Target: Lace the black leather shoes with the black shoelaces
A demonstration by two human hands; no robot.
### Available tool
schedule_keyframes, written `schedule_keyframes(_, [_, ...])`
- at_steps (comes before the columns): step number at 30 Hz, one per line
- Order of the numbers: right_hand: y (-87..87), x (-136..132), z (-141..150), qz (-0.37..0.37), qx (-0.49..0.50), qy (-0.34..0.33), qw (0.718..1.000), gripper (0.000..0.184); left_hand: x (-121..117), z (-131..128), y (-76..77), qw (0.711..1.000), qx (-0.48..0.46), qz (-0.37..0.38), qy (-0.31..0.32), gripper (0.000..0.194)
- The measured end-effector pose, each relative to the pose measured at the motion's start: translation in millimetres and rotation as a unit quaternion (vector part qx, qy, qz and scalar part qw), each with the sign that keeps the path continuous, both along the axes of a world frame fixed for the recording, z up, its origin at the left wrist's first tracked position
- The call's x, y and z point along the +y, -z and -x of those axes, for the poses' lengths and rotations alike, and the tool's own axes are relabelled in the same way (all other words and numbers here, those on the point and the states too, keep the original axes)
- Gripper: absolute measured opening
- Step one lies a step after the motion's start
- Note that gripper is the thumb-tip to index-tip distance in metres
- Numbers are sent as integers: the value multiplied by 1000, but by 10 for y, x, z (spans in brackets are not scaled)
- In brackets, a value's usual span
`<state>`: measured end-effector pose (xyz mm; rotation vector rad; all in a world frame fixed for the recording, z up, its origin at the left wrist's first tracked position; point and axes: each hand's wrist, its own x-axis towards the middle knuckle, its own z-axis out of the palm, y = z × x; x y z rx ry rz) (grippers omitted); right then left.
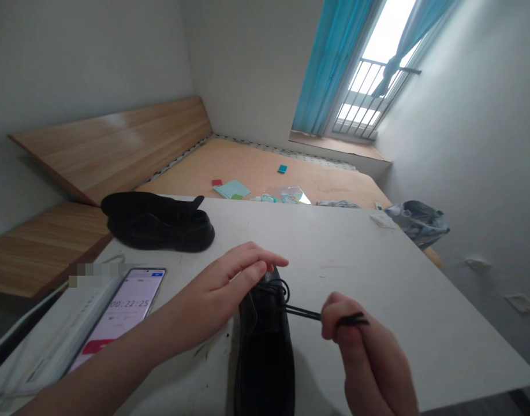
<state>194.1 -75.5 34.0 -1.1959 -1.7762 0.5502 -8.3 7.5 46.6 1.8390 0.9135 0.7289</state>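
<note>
A black leather shoe [265,358] stands on the white table [377,277], toe toward me at the bottom middle. My left hand [226,286] rests on its laced top, fingers pressed together over the eyelets. My right hand [355,341] is closed in a fist around the black shoelace [306,314], which stretches taut from the shoe to the right. The lace end sticks out past my fingers. A second black shoe [159,222] lies on its side at the table's far left.
A phone [122,315] showing a timer lies at the left beside a white power strip [74,329]. A bare wooden bed frame [256,167] with small coloured items stands behind the table. A grey bag [418,222] hangs off the right corner.
</note>
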Motion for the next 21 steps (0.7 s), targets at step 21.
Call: schedule_keyframes(21, [408, -32, 307, -72, -174, -306, 933, 40, 165, -64, 319, 957, 271, -26, 99, 50])
